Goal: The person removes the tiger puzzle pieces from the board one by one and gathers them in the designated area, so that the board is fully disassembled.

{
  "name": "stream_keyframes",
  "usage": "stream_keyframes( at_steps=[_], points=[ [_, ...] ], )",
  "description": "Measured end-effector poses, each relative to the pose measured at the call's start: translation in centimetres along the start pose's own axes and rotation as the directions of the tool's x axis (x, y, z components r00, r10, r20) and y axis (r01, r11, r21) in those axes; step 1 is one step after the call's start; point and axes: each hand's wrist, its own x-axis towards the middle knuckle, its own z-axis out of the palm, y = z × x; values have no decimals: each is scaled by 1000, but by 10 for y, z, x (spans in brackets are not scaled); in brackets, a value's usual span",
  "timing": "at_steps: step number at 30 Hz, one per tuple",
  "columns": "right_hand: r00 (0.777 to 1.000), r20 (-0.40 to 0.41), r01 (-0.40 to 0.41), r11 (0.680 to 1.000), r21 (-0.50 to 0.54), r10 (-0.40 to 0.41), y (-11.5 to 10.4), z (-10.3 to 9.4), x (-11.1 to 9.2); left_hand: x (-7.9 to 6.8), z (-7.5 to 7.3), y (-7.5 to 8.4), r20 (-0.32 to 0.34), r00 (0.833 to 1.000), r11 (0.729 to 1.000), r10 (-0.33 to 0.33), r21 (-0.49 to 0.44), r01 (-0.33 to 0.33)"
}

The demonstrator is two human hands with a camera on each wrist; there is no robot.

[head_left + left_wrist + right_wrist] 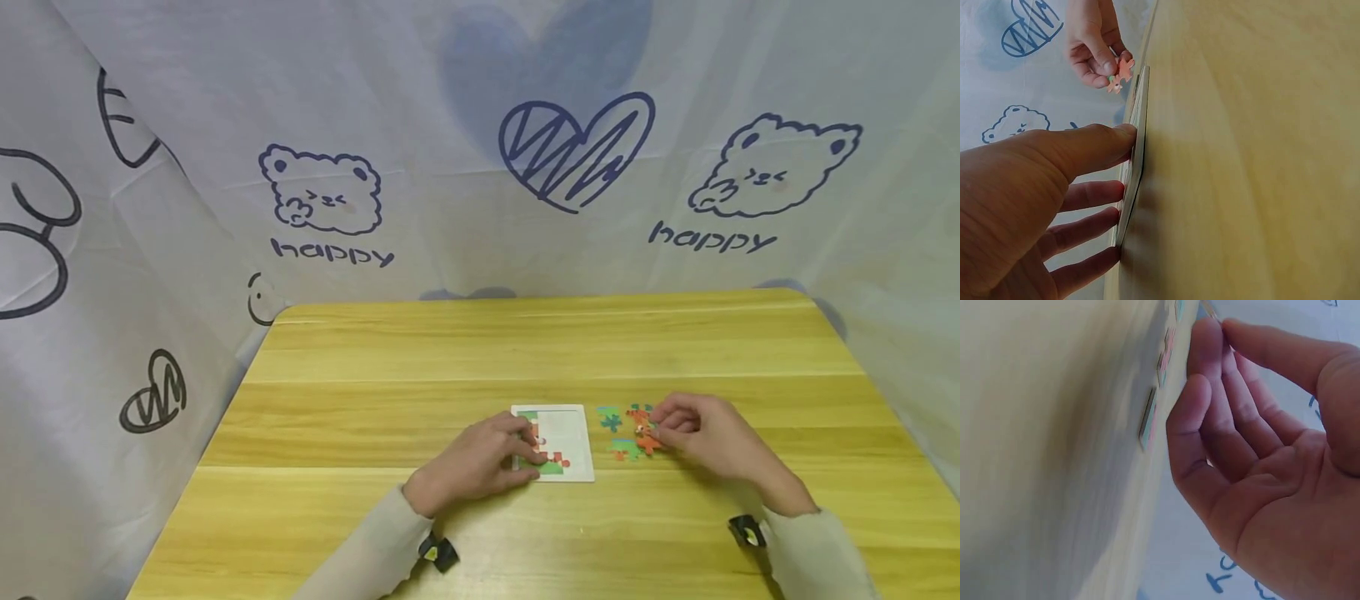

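Observation:
A square white puzzle tray lies flat on the table. Green, white and orange jigsaw pieces line its left side and lower edge. My left hand rests over the tray's left side, fingers extended; the left wrist view shows the thumb and fingertips against the tray. To the right of the tray, my right hand pinches an orange jigsaw piece between thumb and fingers. The right wrist view shows only a sliver of this piece past the fingertips.
Loose jigsaw pieces lie between the tray and my right hand, among them a blue-green one and a green-orange one. A wood-grain table carries everything. Behind it hangs a white cloth printed with bears and hearts.

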Motion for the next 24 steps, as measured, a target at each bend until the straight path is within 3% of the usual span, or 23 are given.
stream_keyframes(
  at_steps=[11, 24],
  points=[
    [998, 68, -11, 1000, -7, 12, 16, -9, -2, -1, -1, 0, -15, 1000, 1000, 13, -7, -13],
    [999, 53, 14, 997, -72, -10, 20, -7, -1, 0, -1, -1, -23, 1000, 1000, 21, -6, -21]
  ],
)
